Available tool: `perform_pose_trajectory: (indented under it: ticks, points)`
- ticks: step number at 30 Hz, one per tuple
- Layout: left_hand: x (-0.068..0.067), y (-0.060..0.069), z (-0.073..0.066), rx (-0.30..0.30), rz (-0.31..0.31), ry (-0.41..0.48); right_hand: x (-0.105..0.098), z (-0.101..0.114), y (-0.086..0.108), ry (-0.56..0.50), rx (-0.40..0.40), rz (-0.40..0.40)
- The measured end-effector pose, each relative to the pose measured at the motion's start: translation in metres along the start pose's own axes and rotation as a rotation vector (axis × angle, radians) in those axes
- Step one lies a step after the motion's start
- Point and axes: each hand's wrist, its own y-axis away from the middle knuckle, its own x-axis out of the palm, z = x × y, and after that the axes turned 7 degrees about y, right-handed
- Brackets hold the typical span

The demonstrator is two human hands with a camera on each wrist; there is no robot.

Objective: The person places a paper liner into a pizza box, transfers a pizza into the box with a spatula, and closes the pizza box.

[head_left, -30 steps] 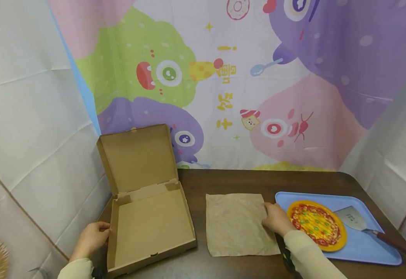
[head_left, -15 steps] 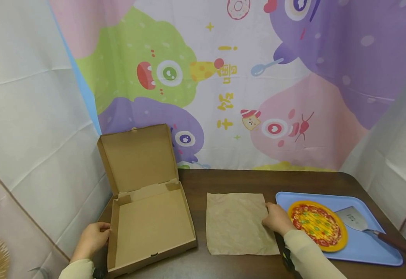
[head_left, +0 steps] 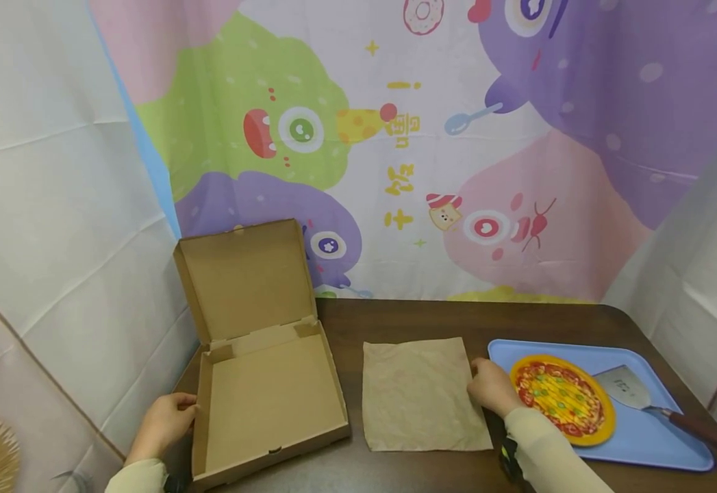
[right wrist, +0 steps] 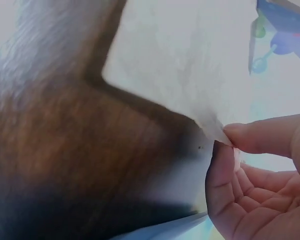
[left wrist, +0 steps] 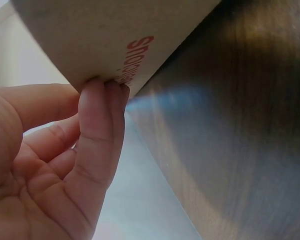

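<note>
The brown cardboard box (head_left: 274, 400) stands at the left with its lid (head_left: 247, 281) raised. My left hand (head_left: 162, 423) is at its left wall; in the left wrist view the thumb and fingers of that hand (left wrist: 65, 160) pinch the wall, which carries red lettering. A square of brown paper (head_left: 422, 397) lies on the table right of the box. The right hand (head_left: 495, 387) is at the paper's right edge, and in the right wrist view this hand (right wrist: 265, 175) pinches the edge of the sheet (right wrist: 175, 55) between thumb and fingers.
On the right, a blue tray (head_left: 635, 438) holds a pizza (head_left: 558, 397) with an orange rim and a metal spatula (head_left: 626, 388) with a brown handle. Behind the dark wooden table (head_left: 395, 318) hangs a cartoon-printed cloth (head_left: 395, 260). Pale sheeting (head_left: 56, 239) hangs at the left.
The right hand has shifted slightly to the right, and the paper's upper right corner has moved a little. The left hand keeps its hold on the box wall.
</note>
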Motion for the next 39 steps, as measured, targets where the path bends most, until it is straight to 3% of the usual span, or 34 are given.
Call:
perform_pose_trajectory:
  ticks: [19,32,39]
  points:
    - [-0.002,0.0,0.001,0.003,0.006,0.008,-0.009,-0.005,-0.003,-0.339,0.066,0.005]
    - [-0.002,0.002,0.003,-0.015,0.019,0.046,-0.007,-0.014,-0.007,-0.496,0.122,0.045]
    - [0.001,0.003,0.004,-0.006,0.013,0.08,-0.011,-0.014,-0.008,-0.5,0.14,0.04]
